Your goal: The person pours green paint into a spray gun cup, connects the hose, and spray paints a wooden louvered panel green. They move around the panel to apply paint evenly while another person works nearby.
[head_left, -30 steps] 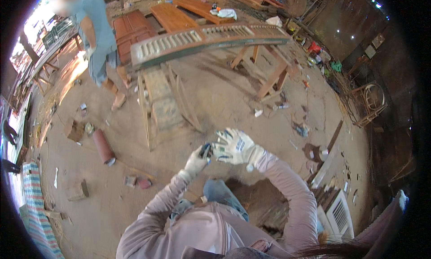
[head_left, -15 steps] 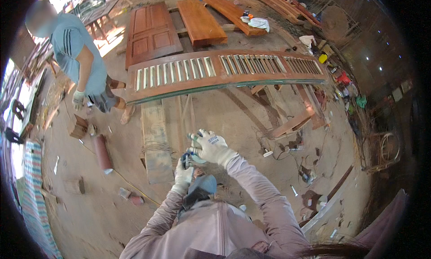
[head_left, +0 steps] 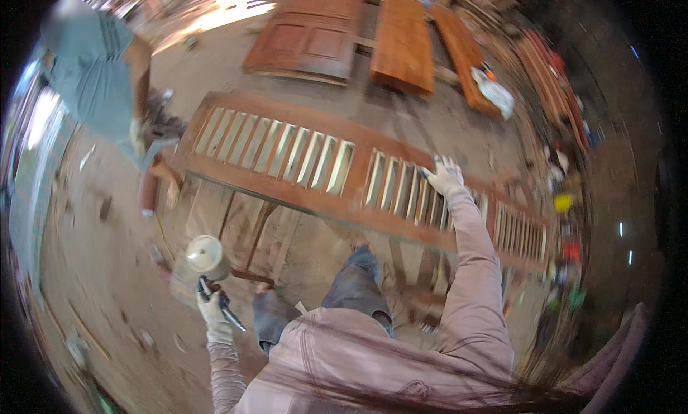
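Observation:
My gloved left hand (head_left: 212,312) is closed around the handle of a spray gun (head_left: 221,299). A pale round cup with a lid (head_left: 204,254) sits on top of the gun. That hand is out to my left, apart from the panel. My gloved right hand (head_left: 447,179) reaches forward with its fingers stretched out over the slats of a long brown louvered wooden panel (head_left: 362,177); it seems to touch them, though blur softens the contact. The panel lies flat across supports in front of me, its slats showing pale and grey.
A person in a blue shirt (head_left: 97,84) stands at the panel's left end. Beyond lie a panelled door (head_left: 304,37), an orange-brown board (head_left: 403,48) and a narrower board (head_left: 462,63) bearing a white cloth (head_left: 492,93). A reddish cylinder (head_left: 148,193) is on the ground at left.
My hands, together before my body earlier, have parted. The left has swung leftward with the spray gun; the right has reached onto the louvered panel. The panel appears closer and my view has turned.

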Demonstrator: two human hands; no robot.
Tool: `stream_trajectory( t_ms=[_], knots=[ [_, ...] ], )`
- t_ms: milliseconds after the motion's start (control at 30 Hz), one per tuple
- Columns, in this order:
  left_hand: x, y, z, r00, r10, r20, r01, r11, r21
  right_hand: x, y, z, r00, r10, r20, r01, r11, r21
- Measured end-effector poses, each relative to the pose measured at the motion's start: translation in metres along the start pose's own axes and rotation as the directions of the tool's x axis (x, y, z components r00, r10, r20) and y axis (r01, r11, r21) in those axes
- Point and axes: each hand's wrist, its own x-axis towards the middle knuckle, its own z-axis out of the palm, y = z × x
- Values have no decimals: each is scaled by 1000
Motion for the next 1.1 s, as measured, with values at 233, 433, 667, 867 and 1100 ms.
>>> stream_trajectory(
  t_ms=[233, 433, 667, 867, 1100],
  knots=[
    [-159, -57, 77, 854, -134, -503, 9, 970, -242, 134, 71, 48, 946, -218, 242, 117, 921, 373],
    [-255, -85, 134, 734, -138, -665, -122, 937, -329, 142, 76, 61, 870, -365, 332, 82, 770, 633],
    [-277, -120, 157, 633, -175, -754, -250, 876, -413, 135, 84, 45, 788, -508, 348, 133, 692, 709],
    [-274, -140, 140, 612, -127, -780, -277, 890, -362, 117, 87, 25, 754, -594, 279, 228, 636, 738],
    [-269, -134, 137, 612, -49, -790, -379, 858, -347, 96, 95, 16, 806, -584, 97, 396, 654, 645]
  ],
)
